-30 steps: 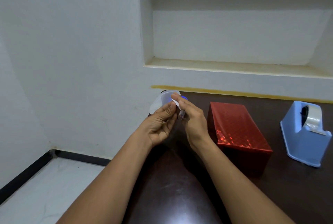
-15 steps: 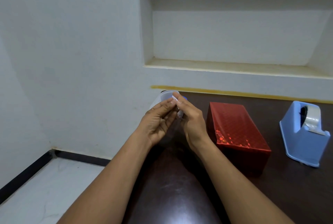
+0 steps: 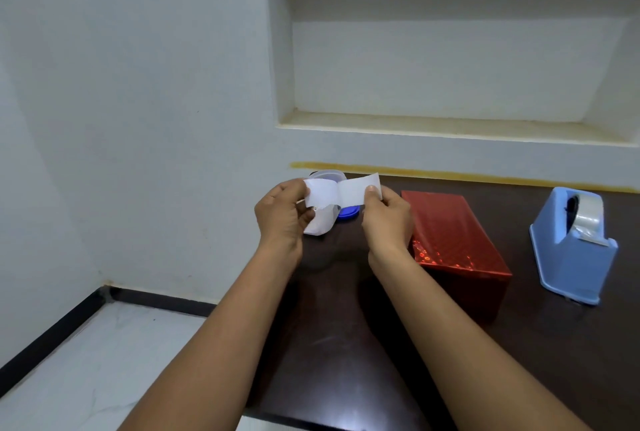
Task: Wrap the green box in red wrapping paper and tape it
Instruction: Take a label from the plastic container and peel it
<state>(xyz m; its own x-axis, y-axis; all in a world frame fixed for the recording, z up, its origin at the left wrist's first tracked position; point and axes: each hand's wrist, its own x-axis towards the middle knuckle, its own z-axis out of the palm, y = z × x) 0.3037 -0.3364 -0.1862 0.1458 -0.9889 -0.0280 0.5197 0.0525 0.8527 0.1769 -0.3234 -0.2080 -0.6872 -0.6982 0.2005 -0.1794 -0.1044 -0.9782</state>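
Bare dark table lies open in the near middle, between the forearms. To the right stands the red-wrapped box, the blue tape dispenser farther right, bare tabletop between them. A clear container blocks the far-left corner.

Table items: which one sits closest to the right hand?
The red wrapped box, directly beside the right hand. The blue tape dispenser stands well beyond the box, farther right. The blue lid lies between the hands, farther back.
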